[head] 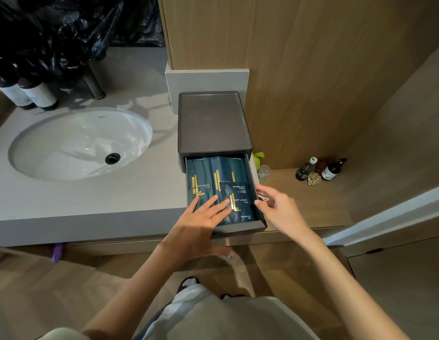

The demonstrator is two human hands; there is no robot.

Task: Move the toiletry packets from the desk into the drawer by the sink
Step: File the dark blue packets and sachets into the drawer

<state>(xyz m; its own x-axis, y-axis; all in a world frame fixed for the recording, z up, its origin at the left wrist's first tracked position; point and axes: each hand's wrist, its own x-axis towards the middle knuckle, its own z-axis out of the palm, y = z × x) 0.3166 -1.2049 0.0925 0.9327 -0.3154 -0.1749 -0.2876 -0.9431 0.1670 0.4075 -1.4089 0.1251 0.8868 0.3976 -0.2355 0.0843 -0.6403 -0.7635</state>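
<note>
A dark grey drawer box (213,123) stands on the counter to the right of the sink, its drawer (240,228) pulled out toward me. Several dark blue toiletry packets (223,177) with gold print lie flat inside; the nearest one (240,204) reads "shower cap". My left hand (201,222) lies flat on the packets with fingers spread, holding nothing. My right hand (275,207) is open at the drawer's right wall, thumb and fingertips touching its edge.
A white oval sink (81,143) is set in the grey counter (90,200) at left, with bottles (29,94) and black plastic bags (66,28) behind. A lower wooden shelf (311,200) at right carries bottles (334,169) and a small cup (263,171).
</note>
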